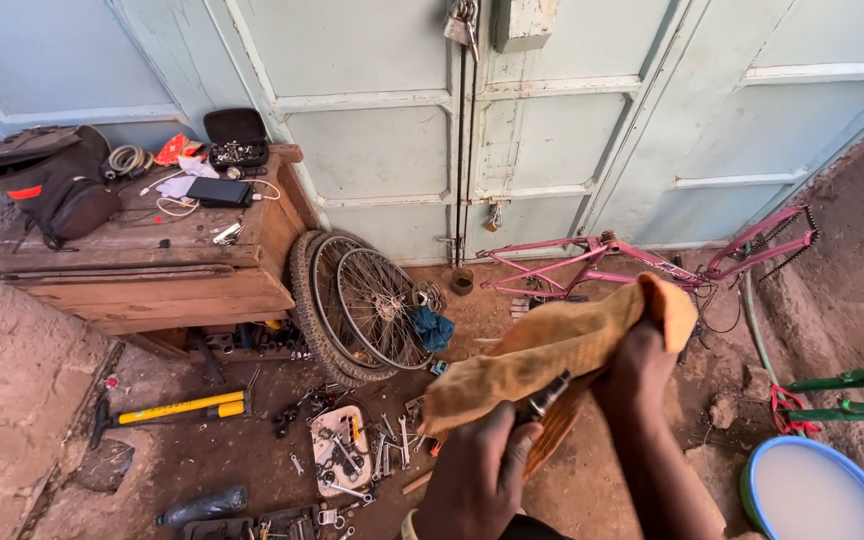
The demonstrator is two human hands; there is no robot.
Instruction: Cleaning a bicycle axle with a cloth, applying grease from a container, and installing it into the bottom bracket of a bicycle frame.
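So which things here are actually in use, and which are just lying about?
In use:
left hand
right hand
metal part gripped in the left hand
orange cloth held over it

Lying about:
hammer
wheels
pink frame
spanners
wooden bench
black bag
basin

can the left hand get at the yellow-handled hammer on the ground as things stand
Probably not right away. The left hand is closed around a dark metal part under the orange cloth, so it is busy. The yellow-handled hammer lies apart, far to the left on the dirt, with nothing covering it.
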